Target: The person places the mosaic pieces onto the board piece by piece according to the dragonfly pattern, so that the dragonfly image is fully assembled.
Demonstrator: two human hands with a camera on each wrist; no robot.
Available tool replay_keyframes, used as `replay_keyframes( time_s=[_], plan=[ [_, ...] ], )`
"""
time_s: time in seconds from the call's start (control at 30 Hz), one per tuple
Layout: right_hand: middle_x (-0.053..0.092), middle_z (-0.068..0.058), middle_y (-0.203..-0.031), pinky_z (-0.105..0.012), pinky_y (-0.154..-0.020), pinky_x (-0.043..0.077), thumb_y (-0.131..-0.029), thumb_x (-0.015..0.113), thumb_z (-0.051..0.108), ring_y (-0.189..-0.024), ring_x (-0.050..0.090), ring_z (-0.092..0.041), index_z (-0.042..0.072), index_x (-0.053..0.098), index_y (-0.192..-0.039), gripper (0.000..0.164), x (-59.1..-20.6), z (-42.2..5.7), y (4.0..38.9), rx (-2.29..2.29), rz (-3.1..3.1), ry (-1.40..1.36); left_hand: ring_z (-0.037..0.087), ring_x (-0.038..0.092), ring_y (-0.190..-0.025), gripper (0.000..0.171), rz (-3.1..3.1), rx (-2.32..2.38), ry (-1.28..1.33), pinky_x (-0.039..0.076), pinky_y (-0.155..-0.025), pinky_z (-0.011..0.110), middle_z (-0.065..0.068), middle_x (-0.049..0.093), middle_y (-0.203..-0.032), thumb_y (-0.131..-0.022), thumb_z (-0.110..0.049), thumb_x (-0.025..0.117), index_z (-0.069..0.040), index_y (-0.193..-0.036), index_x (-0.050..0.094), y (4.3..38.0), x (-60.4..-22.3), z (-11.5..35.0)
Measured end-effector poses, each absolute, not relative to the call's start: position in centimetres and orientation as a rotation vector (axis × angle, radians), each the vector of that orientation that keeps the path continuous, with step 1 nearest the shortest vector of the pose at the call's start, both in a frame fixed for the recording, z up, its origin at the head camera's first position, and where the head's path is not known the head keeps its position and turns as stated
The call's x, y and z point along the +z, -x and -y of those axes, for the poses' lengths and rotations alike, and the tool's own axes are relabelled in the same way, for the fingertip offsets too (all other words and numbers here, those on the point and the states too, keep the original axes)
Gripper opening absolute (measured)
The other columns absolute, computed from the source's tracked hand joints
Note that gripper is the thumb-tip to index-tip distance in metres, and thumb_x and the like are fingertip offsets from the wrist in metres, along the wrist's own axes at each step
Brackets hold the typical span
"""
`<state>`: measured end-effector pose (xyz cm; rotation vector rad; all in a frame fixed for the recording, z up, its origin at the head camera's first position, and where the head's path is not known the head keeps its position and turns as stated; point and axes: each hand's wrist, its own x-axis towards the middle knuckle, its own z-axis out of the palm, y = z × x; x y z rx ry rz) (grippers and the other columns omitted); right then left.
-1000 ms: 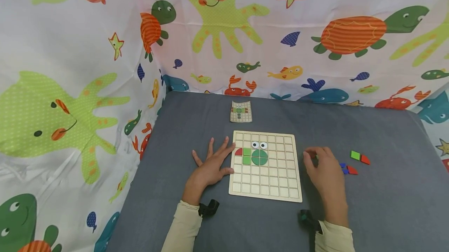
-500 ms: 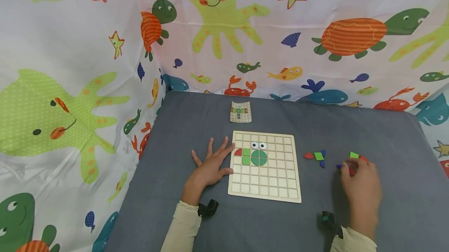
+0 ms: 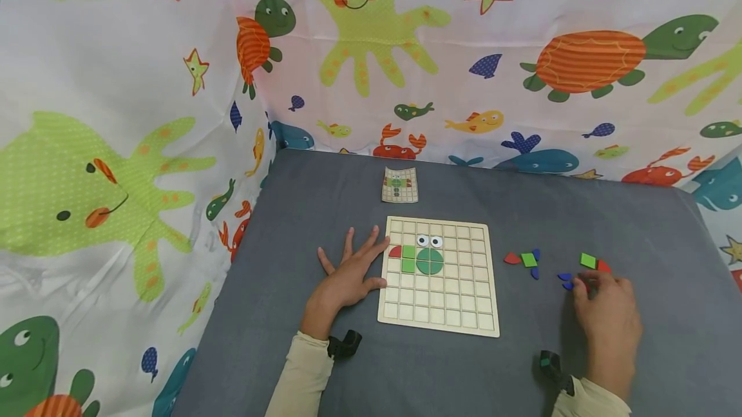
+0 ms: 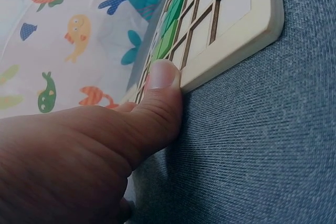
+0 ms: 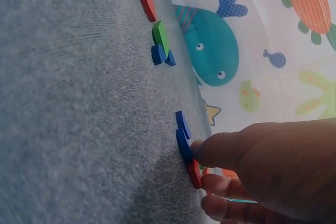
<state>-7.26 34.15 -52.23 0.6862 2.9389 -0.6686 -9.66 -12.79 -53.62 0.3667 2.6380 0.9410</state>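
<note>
The board (image 4: 239,35) appears to be made of pale, smooth, matt wood, while the pieces (image 5: 160,35) are finished in smooth, solid colour. The table is covered in matt grey cloth (image 4: 252,140) with a fine ribbed weave. The curtain (image 3: 440,49) is made of smooth, printed, lightly creased cloth, the card (image 3: 400,196) apparently of thin, curled paper.

On the grey cloth-covered tabletop (image 3: 435,372) we see a gridded board (image 3: 438,294) and, beyond it, a small curled card (image 3: 399,185). To its right we count a red wedge (image 3: 513,258), green square (image 3: 528,260) and two blue pieces (image 3: 534,273); farther right, another green square (image 3: 588,260), blue pair (image 3: 567,286) and two more red wedges (image 3: 603,265).
</note>
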Motion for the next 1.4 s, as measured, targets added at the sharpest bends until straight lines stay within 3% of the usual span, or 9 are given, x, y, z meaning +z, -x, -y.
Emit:
replay_keyframes(
  time_s=[0.63, 1.1, 1.4],
  plan=[
    [0.049, -0.036, -0.128, -0.072, -0.080, 0.047, -0.102, 0.063, 0.022, -0.110, 0.053, -0.062, 0.001, 0.062, -0.136, 0.039, -51.89, -34.82, 6.72, -0.648, -2.922, -0.659, 0.037, -0.014, -0.163, 0.088, -2.642, 0.931, -0.373, -0.028, -0.106, 0.083, -0.006, 0.013, -0.178, -0.095, -0.034, 0.077, -0.033, -0.169, 0.031, 9.84, -53.58, 12.62],
    [0.049, -0.035, -0.132, -0.073, -0.078, 0.048, -0.102, 0.065, 0.029, -0.114, 0.053, -0.063, 0.002, 0.060, -0.140, 0.047, -51.55, -34.33, 7.05, -0.614, -2.879, -0.659, 0.036, -0.016, -0.162, 0.088, -2.639, 0.940, -0.372, -0.030, -0.105, 0.082, -0.007, 0.011, -0.178, -0.095, -0.035, 0.077, -0.035, -0.169, 0.030, 9.71, -53.69, 12.79],
    [0.056, -0.032, -0.125, -0.070, -0.073, 0.049, -0.100, 0.069, 0.029, -0.114, 0.054, -0.060, 0.001, 0.062, -0.136, 0.045, -51.78, -34.17, 6.94, -0.622, -2.878, -0.659, 0.037, -0.016, -0.162, 0.087, -2.637, 0.941, -0.378, -0.030, -0.105, 0.082, -0.006, 0.011, -0.178, -0.095, -0.036, 0.076, -0.033, -0.169, 0.030, 9.68, -53.72, 12.81]
  ],
)
